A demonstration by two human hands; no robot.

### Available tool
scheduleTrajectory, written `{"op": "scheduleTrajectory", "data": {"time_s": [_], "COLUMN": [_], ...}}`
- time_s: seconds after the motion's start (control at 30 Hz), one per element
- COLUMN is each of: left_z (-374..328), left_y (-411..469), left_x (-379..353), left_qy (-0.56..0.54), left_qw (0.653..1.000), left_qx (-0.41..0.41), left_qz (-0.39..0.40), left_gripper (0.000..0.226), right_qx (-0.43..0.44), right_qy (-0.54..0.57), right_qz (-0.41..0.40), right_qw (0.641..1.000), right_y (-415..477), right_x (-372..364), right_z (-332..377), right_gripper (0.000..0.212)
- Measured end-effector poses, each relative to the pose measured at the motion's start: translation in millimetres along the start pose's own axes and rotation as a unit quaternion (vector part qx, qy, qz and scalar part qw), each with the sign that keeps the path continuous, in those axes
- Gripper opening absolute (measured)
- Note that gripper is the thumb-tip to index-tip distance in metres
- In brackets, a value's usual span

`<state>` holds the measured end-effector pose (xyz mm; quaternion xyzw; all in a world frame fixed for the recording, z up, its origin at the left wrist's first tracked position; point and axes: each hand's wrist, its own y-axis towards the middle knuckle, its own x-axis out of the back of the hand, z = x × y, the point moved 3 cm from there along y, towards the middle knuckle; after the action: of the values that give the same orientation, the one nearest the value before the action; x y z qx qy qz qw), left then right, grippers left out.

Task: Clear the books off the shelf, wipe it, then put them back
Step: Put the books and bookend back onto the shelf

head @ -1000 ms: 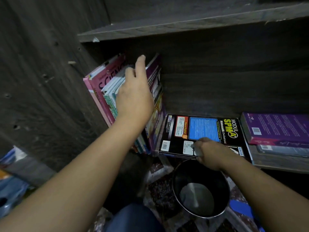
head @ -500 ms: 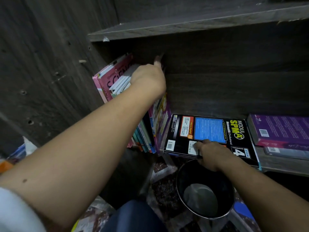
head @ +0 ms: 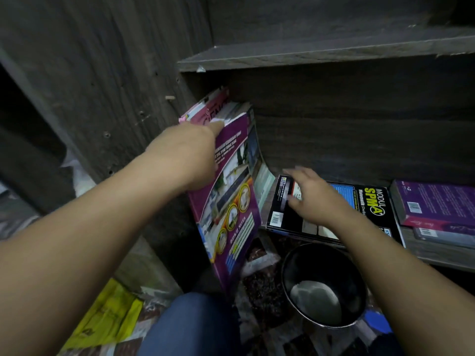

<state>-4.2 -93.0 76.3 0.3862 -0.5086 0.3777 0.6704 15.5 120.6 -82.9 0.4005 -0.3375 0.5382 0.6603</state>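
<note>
My left hand (head: 190,155) grips a purple workbook (head: 231,201) by its upper edge; the book leans outward, half out of the dark wooden shelf (head: 421,253). Behind it several upright books (head: 213,109), one pink, lean against the shelf's left wall. My right hand (head: 311,196) hovers, fingers spread and blurred, over a black "Modul SPM" book (head: 370,209) lying flat on the shelf. It holds nothing. A stack of purple books (head: 437,204) lies flat at the right.
A black metal pot (head: 321,286) stands on the patterned floor mat below the shelf's front edge. A yellow bag (head: 108,314) lies on the floor at the left. My blue-trousered knee (head: 190,327) is at the bottom centre. Another shelf board (head: 308,55) runs above.
My left hand has pulled the purple workbook forward and out from the upright row. My right hand has left the black book's front edge and lifted, opening over its cover.
</note>
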Motion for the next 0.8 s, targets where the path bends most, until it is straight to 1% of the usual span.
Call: {"op": "scheduleTrajectory", "data": {"time_s": [0.07, 0.2, 0.33, 0.4, 0.5, 0.67, 0.8], "left_z": [7.6, 21.2, 29.7, 32.8, 35.2, 31.9, 29.3], "left_y": [-13.2, -32.2, -43.0, -46.7, -51.2, -51.2, -48.0], "left_x": [5.1, 12.4, 22.0, 27.5, 32.3, 32.2, 31.1], "left_qy": [0.015, 0.037, 0.061, 0.067, 0.078, 0.079, 0.078], "left_qw": [1.0, 0.999, 0.997, 0.997, 0.995, 0.993, 0.991], "left_qx": [0.003, 0.016, 0.024, 0.03, 0.036, 0.042, 0.045], "left_qz": [0.009, 0.016, 0.029, 0.036, 0.049, 0.075, 0.098], "left_gripper": [0.077, 0.076, 0.071, 0.064, 0.059, 0.06, 0.06], "right_qx": [0.038, 0.108, 0.148, 0.16, 0.157, 0.128, 0.1], "right_qy": [0.024, 0.059, 0.027, -0.005, -0.076, -0.145, -0.171], "right_qz": [-0.024, -0.004, 0.013, 0.03, 0.04, -0.017, -0.054], "right_qw": [0.999, 0.992, 0.988, 0.987, 0.984, 0.981, 0.979], "right_y": [10.3, 40.7, 76.3, 87.5, 92.0, 87.0, 88.5], "right_x": [10.5, 21.0, 24.1, 22.1, 19.7, 15.0, 18.8], "right_z": [28.1, 84.6, 121.3, 133.1, 144.8, 151.1, 148.4], "right_gripper": [0.074, 0.087, 0.092, 0.092, 0.09, 0.085, 0.079]}}
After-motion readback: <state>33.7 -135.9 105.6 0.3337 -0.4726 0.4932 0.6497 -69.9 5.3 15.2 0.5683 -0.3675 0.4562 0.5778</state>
